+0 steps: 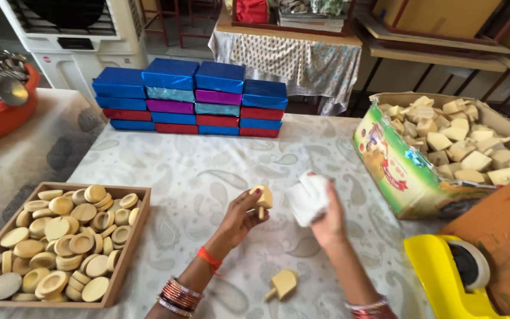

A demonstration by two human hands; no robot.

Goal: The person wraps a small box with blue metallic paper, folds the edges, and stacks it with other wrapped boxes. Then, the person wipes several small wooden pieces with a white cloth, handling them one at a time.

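I saw the table [208, 171] under a paisley cloth, carrying a stack of blue, purple and red boxes [190, 97] at the far edge, a cardboard box of wooden blocks [444, 142] to the right, and a wooden tray of round wooden pieces [60, 242] to the left. My left hand [240, 218] gripped a small wooden top [262, 198] above the cloth. My right hand [326, 221] closed on a white cloth [307, 198] just beside it. Another wooden top [281, 285] lay near my arms.
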